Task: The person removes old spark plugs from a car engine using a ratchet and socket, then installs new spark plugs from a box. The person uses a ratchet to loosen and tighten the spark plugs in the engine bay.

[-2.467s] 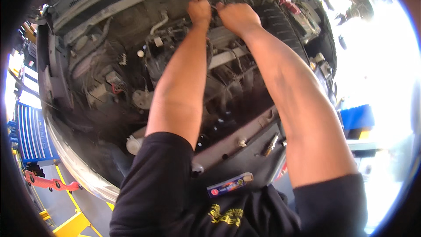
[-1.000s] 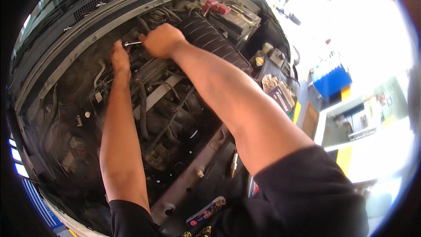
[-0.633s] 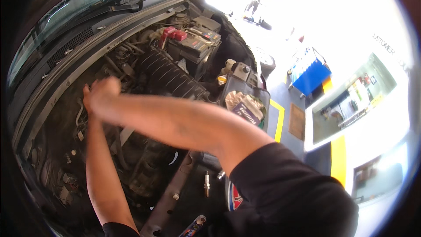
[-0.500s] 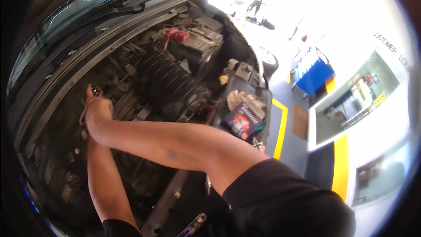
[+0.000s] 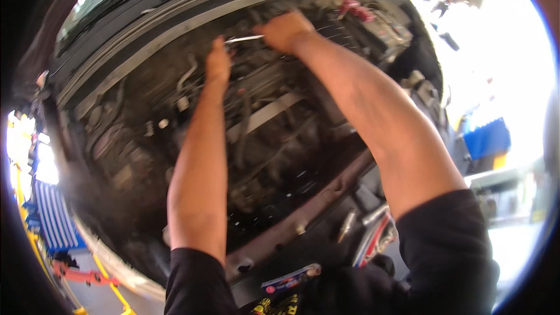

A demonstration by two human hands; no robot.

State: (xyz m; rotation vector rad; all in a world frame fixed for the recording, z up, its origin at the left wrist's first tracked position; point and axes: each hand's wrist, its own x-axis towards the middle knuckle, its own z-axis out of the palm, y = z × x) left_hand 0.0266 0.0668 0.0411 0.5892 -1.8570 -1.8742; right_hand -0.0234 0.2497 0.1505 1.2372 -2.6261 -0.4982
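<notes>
Left hand (image 5: 219, 61) at the bar's left end, I cannot tell how tightly | slim silver bar (image 5: 245, 39) spanning hand to hand, neither nearer, long axis sideways, rising slightly rightward | yellow chest lettering (image 5: 275, 307), well bodyward of the fingers, blurred | right hand (image 5: 286, 32), fingers curled round its right end | printed narrow box (image 5: 290, 279), also well bodyward, blurred

My camera looks down from my head, above and behind my left hand (image 5: 218, 65) and right hand (image 5: 287, 32), well apart from both.
</notes>
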